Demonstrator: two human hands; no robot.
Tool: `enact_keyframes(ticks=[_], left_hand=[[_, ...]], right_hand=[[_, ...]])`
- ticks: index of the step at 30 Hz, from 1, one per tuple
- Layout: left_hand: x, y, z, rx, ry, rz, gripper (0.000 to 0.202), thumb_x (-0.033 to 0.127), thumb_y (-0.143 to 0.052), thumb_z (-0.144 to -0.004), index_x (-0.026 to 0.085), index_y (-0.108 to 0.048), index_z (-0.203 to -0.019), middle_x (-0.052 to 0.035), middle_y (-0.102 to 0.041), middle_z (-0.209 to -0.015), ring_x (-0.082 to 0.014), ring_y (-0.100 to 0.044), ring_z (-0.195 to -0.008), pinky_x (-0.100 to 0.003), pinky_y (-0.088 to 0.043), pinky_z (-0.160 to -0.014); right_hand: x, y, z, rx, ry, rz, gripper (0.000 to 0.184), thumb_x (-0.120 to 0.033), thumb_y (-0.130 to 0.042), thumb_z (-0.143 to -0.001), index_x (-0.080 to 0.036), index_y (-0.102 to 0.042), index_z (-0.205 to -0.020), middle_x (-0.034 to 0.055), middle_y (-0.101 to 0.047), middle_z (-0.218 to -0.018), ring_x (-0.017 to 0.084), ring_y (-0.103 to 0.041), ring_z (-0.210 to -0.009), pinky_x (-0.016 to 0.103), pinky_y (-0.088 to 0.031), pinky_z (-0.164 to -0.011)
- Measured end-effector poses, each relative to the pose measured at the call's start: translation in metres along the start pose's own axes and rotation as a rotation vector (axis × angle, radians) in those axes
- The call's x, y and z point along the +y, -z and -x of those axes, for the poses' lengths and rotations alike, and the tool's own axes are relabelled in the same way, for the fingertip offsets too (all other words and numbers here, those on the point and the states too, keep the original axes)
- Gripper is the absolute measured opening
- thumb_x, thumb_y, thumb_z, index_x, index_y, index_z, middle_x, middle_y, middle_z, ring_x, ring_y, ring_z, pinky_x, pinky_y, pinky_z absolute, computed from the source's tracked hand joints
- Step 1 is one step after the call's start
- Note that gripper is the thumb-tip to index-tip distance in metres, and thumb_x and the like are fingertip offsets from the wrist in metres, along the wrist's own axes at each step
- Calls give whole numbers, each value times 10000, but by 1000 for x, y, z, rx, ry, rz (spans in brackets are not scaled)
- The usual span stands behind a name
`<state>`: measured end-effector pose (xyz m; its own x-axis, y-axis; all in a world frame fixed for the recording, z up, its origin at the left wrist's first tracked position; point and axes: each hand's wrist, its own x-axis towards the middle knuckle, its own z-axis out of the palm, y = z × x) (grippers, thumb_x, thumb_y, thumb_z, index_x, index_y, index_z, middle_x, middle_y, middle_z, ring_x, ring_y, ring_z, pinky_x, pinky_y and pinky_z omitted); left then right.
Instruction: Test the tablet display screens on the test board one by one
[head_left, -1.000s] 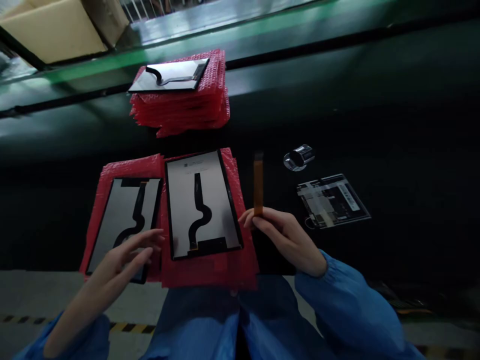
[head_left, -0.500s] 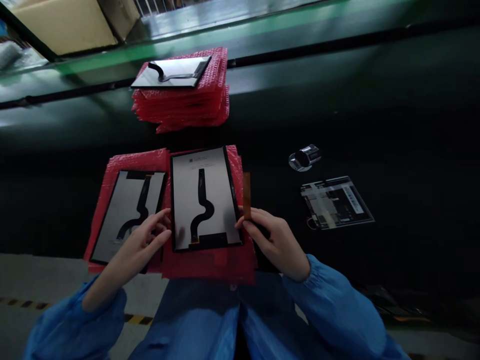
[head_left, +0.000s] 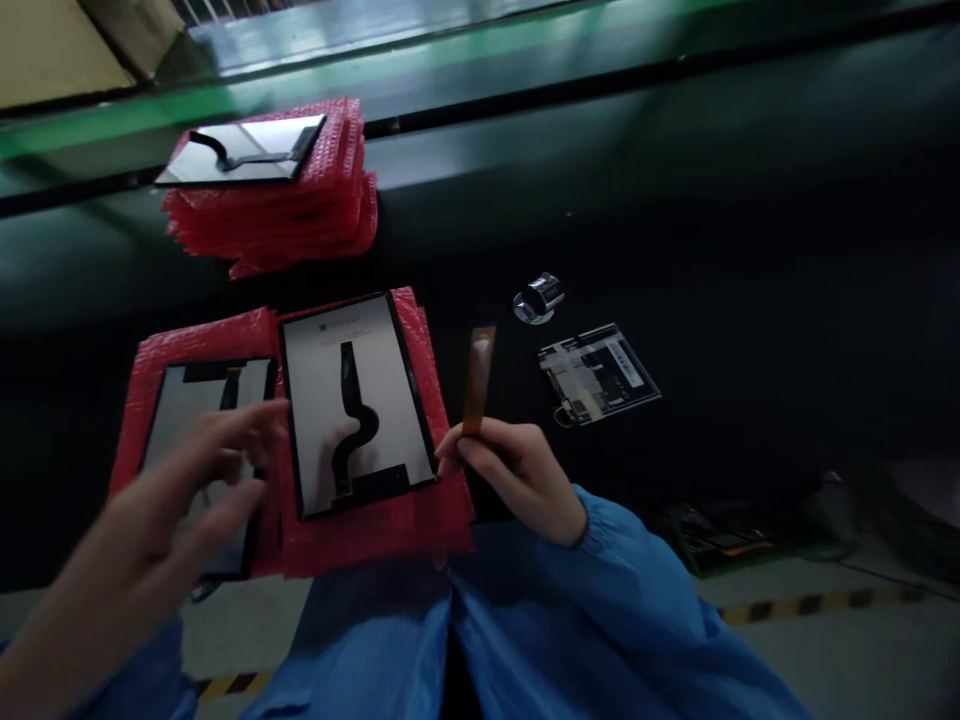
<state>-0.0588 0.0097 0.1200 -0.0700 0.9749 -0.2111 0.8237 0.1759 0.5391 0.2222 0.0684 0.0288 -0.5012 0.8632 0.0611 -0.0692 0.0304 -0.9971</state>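
My right hand (head_left: 525,470) pinches a thin amber-brown strip (head_left: 479,378) between thumb and fingers, holding it upright. Its fingertips are by the lower right edge of an LCD panel (head_left: 390,390), which lies back side up on red bubble-wrap sheets (head_left: 375,550) with a curved black flex cable (head_left: 365,425) across it. My left hand (head_left: 176,500), smeared by motion, is over a second LCD panel (head_left: 176,395) on the left and hides much of it. Its fingers are apart, with nothing seen in them.
Behind stands a stack of red bubble wrap (head_left: 300,225) topped by another panel (head_left: 259,145). To the right lie a curled piece of clear film (head_left: 544,298) and a flat device with exposed circuitry (head_left: 600,375). A cardboard box (head_left: 56,55) sits at the back left.
My left hand has come away from the middle panel's edge, moving left and nearer the camera. My right hand still holds the strip, now tilted slightly. The whole view has shifted right.
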Motion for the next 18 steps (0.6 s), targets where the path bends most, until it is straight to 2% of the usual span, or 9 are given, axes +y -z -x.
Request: enact_keyframes(ticks=[3,4,7,9,11,13,16,18], left_hand=[[29,-22,-17,-288,-186,105,450,461,-499,-947,404,-474,-1392,3,-609,-1250,-217,-591,-1083,-333,-493,-939],[38,-31,-26,-340,-212,153,448,439,-492,-957,366,-476,-1398,-13,-611,-1233,-204,-594,-1055,-318,-500,-910],[58,-54,-52,-365,-256,302,410,425,-506,-950,238,-555,-1311,-44,-628,-1100,-179,-598,-907,-284,-508,-759],[64,-64,-63,-369,-256,383,327,421,-523,-938,179,-645,-1120,-38,-617,-962,-155,-578,-790,-262,-472,-658],[68,-70,-68,-395,-272,432,282,399,-517,-942,164,-669,-902,-28,-588,-862,-140,-557,-740,-251,-436,-613],[70,-71,-68,-411,-299,443,303,371,-506,-953,173,-648,-773,-22,-579,-818,-139,-550,-742,-245,-429,-616],[68,-67,-60,-440,-302,450,318,389,-492,-960,198,-622,-742,-4,-586,-766,-138,-539,-698,-244,-445,-613],[63,-62,-49,-449,-258,449,325,455,-470,-958,225,-648,-811,-2,-632,-796,-156,-582,-715,-248,-482,-621]], right_hand=[[-7,-5,4,-117,-48,-227,242,-248,-463,-993,-125,-669,-960,31,-694,-737,116,-668,-690,224,-546,-685],[-8,-7,5,-134,-55,-261,242,-256,-476,-990,-122,-674,-957,33,-699,-734,117,-671,-690,224,-548,-687],[-7,-12,5,-147,-69,-277,230,-268,-510,-977,-124,-689,-965,36,-716,-750,129,-687,-725,227,-556,-704],[-4,-16,4,-151,-77,-251,225,-261,-512,-973,-130,-695,-972,33,-725,-776,131,-697,-747,228,-562,-724],[-2,-18,5,-159,-68,-190,220,-245,-513,-966,-140,-706,-953,24,-729,-798,124,-696,-757,222,-561,-740],[0,-17,6,-172,-32,-118,207,-255,-540,-950,-147,-715,-929,20,-730,-840,120,-688,-778,216,-552,-757],[-1,-5,9,-186,11,-33,226,-313,-581,-932,-134,-719,-937,37,-725,-903,132,-676,-830,221,-532,-782],[-3,9,12,-130,2,-5,280,-356,-566,-943,-118,-713,-974,51,-717,-878,134,-669,-804,223,-524,-747]])
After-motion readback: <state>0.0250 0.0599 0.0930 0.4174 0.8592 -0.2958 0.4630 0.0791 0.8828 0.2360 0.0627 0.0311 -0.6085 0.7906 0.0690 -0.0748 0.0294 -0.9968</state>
